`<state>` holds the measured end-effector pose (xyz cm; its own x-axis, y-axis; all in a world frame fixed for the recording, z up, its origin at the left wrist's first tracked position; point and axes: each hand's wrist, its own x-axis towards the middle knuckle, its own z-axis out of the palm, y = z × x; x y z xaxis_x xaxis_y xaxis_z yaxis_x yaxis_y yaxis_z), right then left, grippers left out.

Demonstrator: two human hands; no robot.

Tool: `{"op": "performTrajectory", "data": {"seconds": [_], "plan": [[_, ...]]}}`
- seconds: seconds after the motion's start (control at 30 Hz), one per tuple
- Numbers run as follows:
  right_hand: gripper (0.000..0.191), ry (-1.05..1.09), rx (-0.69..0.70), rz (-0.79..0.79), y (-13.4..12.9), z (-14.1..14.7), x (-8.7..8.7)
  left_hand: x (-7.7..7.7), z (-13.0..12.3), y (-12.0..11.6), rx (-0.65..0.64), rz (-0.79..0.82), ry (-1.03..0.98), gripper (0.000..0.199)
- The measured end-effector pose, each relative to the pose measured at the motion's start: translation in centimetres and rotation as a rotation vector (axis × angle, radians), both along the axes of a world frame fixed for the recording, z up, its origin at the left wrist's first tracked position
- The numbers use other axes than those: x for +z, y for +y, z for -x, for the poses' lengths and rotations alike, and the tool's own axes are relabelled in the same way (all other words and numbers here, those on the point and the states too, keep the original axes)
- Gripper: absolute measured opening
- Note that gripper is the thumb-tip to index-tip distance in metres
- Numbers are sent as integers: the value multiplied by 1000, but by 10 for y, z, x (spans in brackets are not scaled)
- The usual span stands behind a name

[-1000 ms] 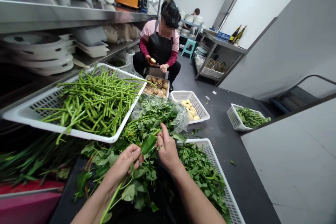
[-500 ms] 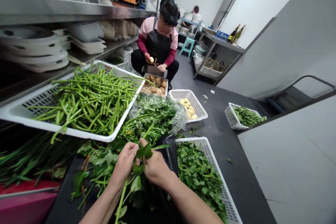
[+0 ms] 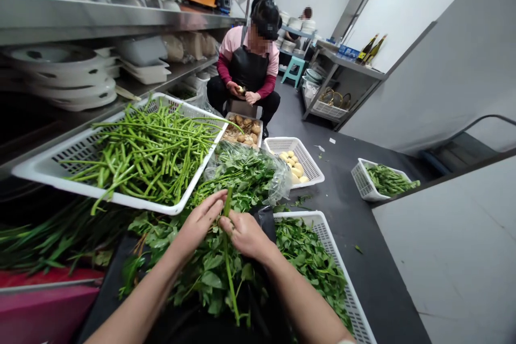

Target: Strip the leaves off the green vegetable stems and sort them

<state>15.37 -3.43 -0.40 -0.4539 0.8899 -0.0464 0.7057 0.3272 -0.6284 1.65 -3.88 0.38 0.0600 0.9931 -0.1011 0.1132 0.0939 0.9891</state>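
At near centre, our right hand [image 3: 244,234] closes its fingers around a green stem [image 3: 229,269]; our left hand [image 3: 199,223], partly open, lies beside its far end, contact unclear to us. Left, a basket [image 3: 133,203] holds stalks [image 3: 149,150]; near right, leafy greens [image 3: 310,263]; far, a person [image 3: 250,64] bends over potatoes [image 3: 245,129]

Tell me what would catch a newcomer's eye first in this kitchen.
Probably the big white basket at the left, heaped with bright green stems. Next, in the lower middle, the two bare hands, the right gripping a long upright stalk and the left beside it. Beyond them, a person in a dark apron crouches behind a box of brown potatoes.
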Motion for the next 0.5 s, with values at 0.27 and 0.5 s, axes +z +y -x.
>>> {"op": "performTrajectory", "data": {"seconds": [0.27,0.5], "plan": [[25,-200,74,-113,-55,33,-48,20,1,39,294,19,-330,22],[41,255,-337,-105,-27,-13,-22,34,20,49,188,-78,-335,22]]}}
